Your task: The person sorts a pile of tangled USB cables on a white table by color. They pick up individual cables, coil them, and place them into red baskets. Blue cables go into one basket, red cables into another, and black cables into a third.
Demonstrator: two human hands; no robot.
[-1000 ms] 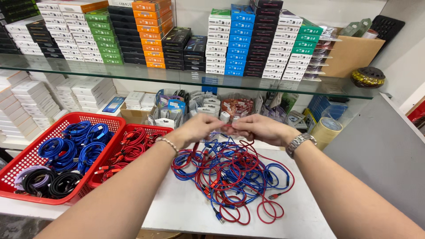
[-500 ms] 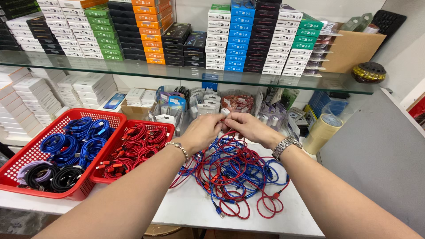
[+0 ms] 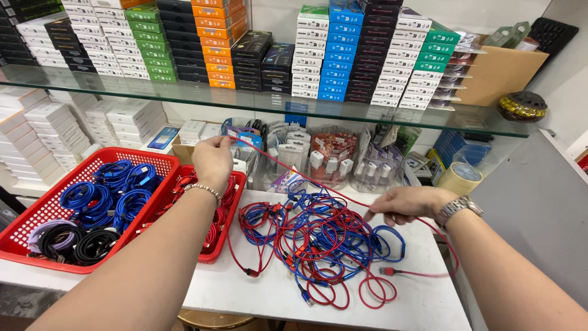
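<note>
Head view: one red cable drawn taut between two hands above a tangle of cables.

Left hand raised over the smaller red basket, fingers pressed together in a pinch on one end of the red cable, wrist bent, forearm reaching up from the lower left. Right hand held lower, just above the white table, fingers curled and pinched on the same cable further along, wristwatch turned up. Cable stretched out in a straight slant, probably to pull it free of the red and blue cable heap beneath; far end trailed in a loop past the right wrist to a plug on the table. Coiled blue and black cables sorted in the larger red basket at left.
</note>
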